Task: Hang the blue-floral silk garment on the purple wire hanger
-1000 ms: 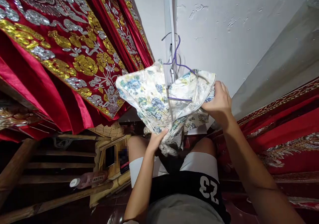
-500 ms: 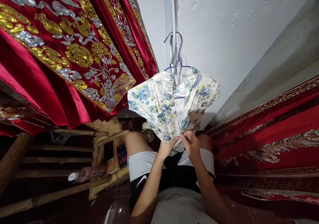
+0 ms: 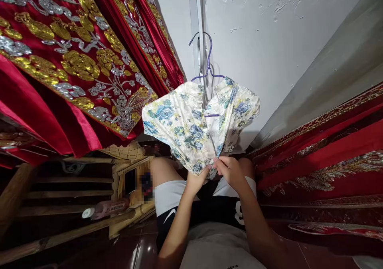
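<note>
On a thin, curved purple hanger point(image 3: 208, 67): creased floral shirt point(image 3: 191, 131), V-shaped opening; left hand point(image 3: 196, 180) and right hand point(image 3: 231, 171) pinch its front cloth.

1. Floral blouse point(image 3: 191, 131): creamy white ground, scattered blue flowers, green leaves, touches of yellow.
2. Wire hanger point(image 3: 208, 67): purple, darker at the hook's tip.
3. Embroidered drape point(image 3: 82, 63): red satin, gold and silver sequinned flowers.
4. Beaded cloth point(image 3: 344, 147): red, with silvery trim.
5. Shorts point(image 3: 209, 212): black and white, with a white swoosh.
6. Shirt point(image 3: 220, 247): grey, dark lettering.
7. Bottle point(image 3: 106, 210): pink, white cap point(image 3: 87, 213).
8. Wall point(image 3: 254, 49): white.
</note>
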Tool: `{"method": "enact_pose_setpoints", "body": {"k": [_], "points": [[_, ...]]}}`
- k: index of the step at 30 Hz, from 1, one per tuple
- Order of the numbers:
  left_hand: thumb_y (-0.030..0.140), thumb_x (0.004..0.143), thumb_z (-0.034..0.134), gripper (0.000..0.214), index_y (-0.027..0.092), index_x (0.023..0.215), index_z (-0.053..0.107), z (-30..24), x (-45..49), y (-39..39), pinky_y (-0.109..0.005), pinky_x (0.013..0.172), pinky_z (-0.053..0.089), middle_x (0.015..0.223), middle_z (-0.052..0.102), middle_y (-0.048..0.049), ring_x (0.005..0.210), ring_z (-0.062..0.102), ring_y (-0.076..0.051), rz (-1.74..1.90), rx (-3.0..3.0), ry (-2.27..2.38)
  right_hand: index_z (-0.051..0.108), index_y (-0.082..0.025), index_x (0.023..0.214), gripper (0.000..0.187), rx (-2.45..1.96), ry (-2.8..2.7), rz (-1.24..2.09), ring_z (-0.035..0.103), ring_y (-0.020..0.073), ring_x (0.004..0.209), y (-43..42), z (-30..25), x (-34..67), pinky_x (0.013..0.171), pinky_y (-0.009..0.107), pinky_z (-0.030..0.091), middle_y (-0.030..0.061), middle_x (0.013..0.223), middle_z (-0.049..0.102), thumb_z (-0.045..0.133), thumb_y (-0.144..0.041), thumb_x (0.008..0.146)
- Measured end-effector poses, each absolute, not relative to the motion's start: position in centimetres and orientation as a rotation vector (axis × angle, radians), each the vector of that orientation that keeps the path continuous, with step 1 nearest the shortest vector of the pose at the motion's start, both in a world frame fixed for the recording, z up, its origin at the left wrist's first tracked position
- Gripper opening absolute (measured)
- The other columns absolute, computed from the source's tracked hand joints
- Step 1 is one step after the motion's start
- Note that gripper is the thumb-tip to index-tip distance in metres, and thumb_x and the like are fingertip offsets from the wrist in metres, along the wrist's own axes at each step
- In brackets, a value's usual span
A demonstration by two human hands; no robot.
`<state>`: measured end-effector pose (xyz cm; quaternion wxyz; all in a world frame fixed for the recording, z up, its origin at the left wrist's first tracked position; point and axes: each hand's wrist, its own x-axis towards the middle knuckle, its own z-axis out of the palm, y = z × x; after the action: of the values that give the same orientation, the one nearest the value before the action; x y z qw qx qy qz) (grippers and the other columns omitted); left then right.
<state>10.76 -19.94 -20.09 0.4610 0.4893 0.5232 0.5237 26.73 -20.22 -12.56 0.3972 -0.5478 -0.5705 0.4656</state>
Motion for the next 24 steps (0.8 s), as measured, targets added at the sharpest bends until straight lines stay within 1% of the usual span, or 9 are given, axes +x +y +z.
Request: {"method": "enact_pose_setpoints", "body": {"k": [2, 5, 7, 9, 12, 14, 16, 21, 24], "points": [[0.046, 0.077, 0.081, 0.062, 0.014, 0.127, 0.061, -20.2, 10.3, -19.9, -0.053, 0.118, 0.041, 0.130, 0.067, -0.0190, 0.127, 0.063, -0.034, 1.434, 1.133, 1.437, 0.063, -0.019, 0.065, 0.046, -1.334, -1.372, 1.239, 0.045, 0.0143, 0.051, -20.6, -12.2, 26.7, 0.054, 0.029, 0.033, 0.0003, 0.052, 0.052, 0.054, -0.052, 0.095], [0.042, 0.080, 0.080, 0.084, 0.017, 0.148, 0.039, -20.4, 10.4, -19.9, -0.049, 0.122, 0.036, 0.154, 0.044, -0.0219, 0.144, 0.046, -0.032, 1.810, 1.094, 1.685, 0.065, -0.018, 0.065, 0.047, -1.272, -1.293, 1.277, 0.047, 0.0144, 0.051, -20.7, -12.3, 26.2, 0.055, 0.029, 0.036, 0.0008, 0.051, 0.054, 0.058, -0.055, 0.093], [0.039, 0.080, 0.079, 0.081, 0.020, 0.148, 0.038, -20.5, 11.4, -20.0, -0.047, 0.124, 0.032, 0.158, 0.037, -0.0204, 0.150, 0.037, -0.031, 1.964, 1.210, 1.740, 0.067, -0.018, 0.067, 0.047, -1.224, -1.276, 1.311, 0.049, 0.0146, 0.052, -20.7, -12.6, 25.7, 0.054, 0.028, 0.038, 0.0015, 0.052, 0.057, 0.060, -0.058, 0.091], [0.035, 0.082, 0.075, 0.058, 0.021, 0.134, 0.053, -20.6, 12.8, -20.1, -0.045, 0.117, 0.040, 0.142, 0.053, -0.0166, 0.139, 0.050, -0.030, 1.896, 1.404, 1.630, 0.069, -0.018, 0.070, 0.046, -1.187, -1.281, 1.347, 0.051, 0.0150, 0.051, -20.7, -12.9, 25.3, 0.053, 0.028, 0.040, 0.0025, 0.053, 0.061, 0.062, -0.059, 0.089], [0.032, 0.090, 0.063, 0.015, 0.021, 0.100, 0.067, -20.6, 14.6, -19.9, -0.035, 0.086, 0.053, 0.095, 0.069, -0.0067, 0.091, 0.066, -0.022, 1.642, 1.533, 1.386, 0.071, -0.018, 0.071, 0.042, -1.183, -1.328, 1.355, 0.052, 0.0143, 0.048, -19.9, -12.3, 25.6, 0.051, 0.028, 0.042, 0.0033, 0.054, 0.066, 0.064, -0.055, 0.088], [0.032, 0.093, 0.059, 0.015, 0.021, 0.086, 0.065, -20.6, 15.1, -19.3, -0.030, 0.070, 0.049, 0.078, 0.064, -0.0027, 0.072, 0.060, -0.018, 1.557, 1.545, 1.331, 0.071, -0.017, 0.071, 0.039, -1.177, -1.344, 1.306, 0.051, 0.0126, 0.045, -18.1, -10.4, 26.3, 0.047, 0.026, 0.040, 0.0029, 0.054, 0.066, 0.065, -0.051, 0.089], [0.034, 0.094, 0.060, 0.021, 0.021, 0.077, 0.061, -20.7, 15.2, -18.3, -0.028, 0.064, 0.043, 0.071, 0.058, -0.0008, 0.065, 0.053, -0.016, 1.503, 1.593, 1.329, 0.071, -0.017, 0.074, 0.037, -1.148, -1.306, 1.222, 0.048, 0.0103, 0.042, -15.1, -7.1, 27.2, 0.043, 0.024, 0.037, 0.0026, 0.056, 0.067, 0.065, -0.049, 0.090], [0.034, 0.094, 0.058, 0.032, 0.022, 0.067, 0.047, -21.7, 14.8, -15.9, -0.027, 0.060, 0.034, 0.064, 0.043, 0.0030, 0.059, 0.042, -0.014, 1.357, 1.696, 1.321, 0.069, -0.016, 0.083, 0.038, -0.908, -1.241, 1.101, 0.050, 0.0071, 0.046, -7.5, 1.6, 26.8, 0.041, 0.019, 0.037, 0.0019, 0.062, 0.066, 0.068, -0.052, 0.091], [0.034, 0.093, 0.061, 0.030, 0.021, 0.068, 0.050, -20.9, 14.2, -14.9, -0.027, 0.063, 0.036, 0.065, 0.047, 0.0027, 0.061, 0.044, -0.014, 1.296, 1.745, 1.283, 0.066, -0.016, 0.084, 0.042, -0.851, -1.279, 1.060, 0.049, 0.0069, 0.046, -7.2, 3.0, 25.7, 0.041, 0.019, 0.037, 0.0000, 0.060, 0.062, 0.062, -0.057, 0.096]]}}
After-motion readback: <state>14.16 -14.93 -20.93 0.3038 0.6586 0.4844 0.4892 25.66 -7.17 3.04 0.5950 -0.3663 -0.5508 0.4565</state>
